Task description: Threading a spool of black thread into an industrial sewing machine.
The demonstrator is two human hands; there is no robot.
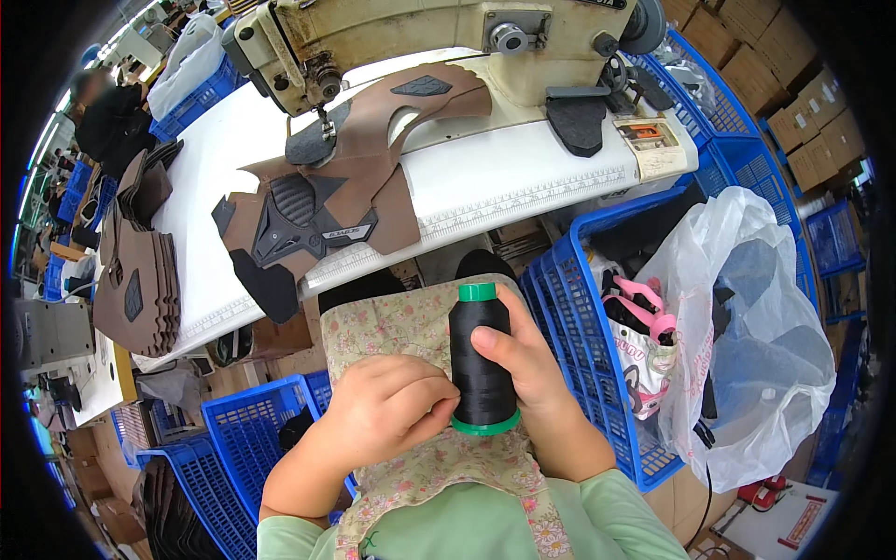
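Black thread spool [481,359], green-ended, is at the frame's lower centre, grasped in my right hand [525,359]; my left hand [392,403] is clenched just left of it, any contents indiscernible.

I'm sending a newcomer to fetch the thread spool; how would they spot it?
Below the sewing machine in the picture is a floral apron. In front of it, the right hand holds the thread spool, the left hand close beside it. Unlike the blue basket to the right, it is a black cylinder with bright green ends.
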